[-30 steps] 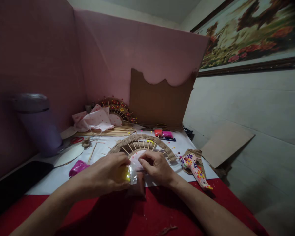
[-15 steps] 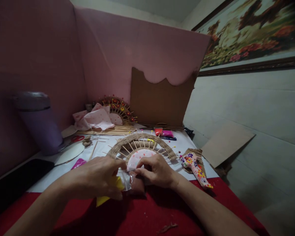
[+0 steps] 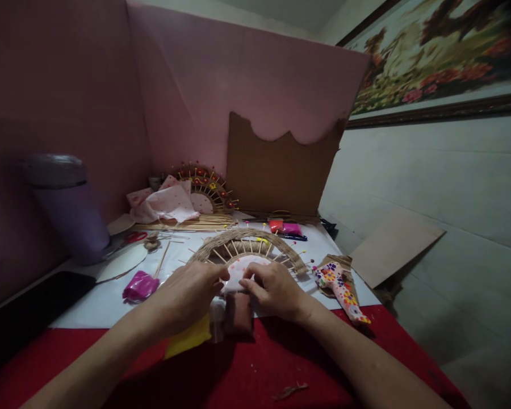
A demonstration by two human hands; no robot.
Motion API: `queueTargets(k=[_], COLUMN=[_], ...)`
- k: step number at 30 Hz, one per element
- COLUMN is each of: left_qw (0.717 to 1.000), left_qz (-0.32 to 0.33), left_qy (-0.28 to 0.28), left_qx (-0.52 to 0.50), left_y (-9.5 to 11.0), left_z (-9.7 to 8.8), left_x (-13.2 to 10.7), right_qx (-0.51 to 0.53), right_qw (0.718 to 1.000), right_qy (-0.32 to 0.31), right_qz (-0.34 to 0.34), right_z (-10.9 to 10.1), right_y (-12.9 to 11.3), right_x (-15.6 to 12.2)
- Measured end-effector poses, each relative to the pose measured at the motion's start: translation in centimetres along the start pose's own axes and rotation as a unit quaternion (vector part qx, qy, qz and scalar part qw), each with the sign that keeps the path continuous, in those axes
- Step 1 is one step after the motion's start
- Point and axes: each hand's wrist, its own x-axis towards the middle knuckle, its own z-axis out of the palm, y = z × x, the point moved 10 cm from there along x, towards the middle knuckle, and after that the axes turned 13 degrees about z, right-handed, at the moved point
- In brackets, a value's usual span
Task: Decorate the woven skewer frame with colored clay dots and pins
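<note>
A half-round fan-shaped piece with a twine-wrapped arch, thin sticks and a pale spotted fabric centre lies in front of me. My left hand is over its lower left, fingers curled closed at the fabric's edge. Opposite it, my right hand has thumb and forefinger pinched together over the fabric. Whatever the fingertips hold is too small to make out. Just below them lies a clear packet of brown soft material, apart from both pinches. A yellow piece shows partly under my left hand.
A magenta packet and a black flat object lie left, near a purple tumbler. A flower-patterned figure is at the right. Behind stand a decorated half-round piece and cut cardboard.
My left hand has moved up from the clear packet to the fabric centre, uncovering the magenta packet. My right fingers have left the brown packet and now pinch slightly higher.
</note>
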Motion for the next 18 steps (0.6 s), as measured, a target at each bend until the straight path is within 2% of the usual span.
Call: queueTargets(k=[3,6,10,18], left_qw=[0.999,0.998,0.997,0.992], left_qz=[-0.026,-0.052,-0.051,-0.077], left_qy=[-0.028,-0.037,-0.012,0.047], left_qx=[0.035,0.006,-0.055,-0.088], left_y=[-0.1,-0.1,0.1,-0.8], left_z=[0.6,1.2,1.5,2.1], left_x=[0.0,0.0,0.2,0.1], right_qx=[-0.004,-0.007,-0.007,0.001], right_qw=[1.000,1.000,0.999,0.999], right_qy=[-0.023,-0.022,-0.030,-0.037], right_qz=[0.018,0.018,0.016,-0.016], right_z=[0.4,0.3,0.4,0.7], right_y=[0.3,0.3,0.2,-0.4], right_x=[0.0,-0.1,-0.1,-0.4])
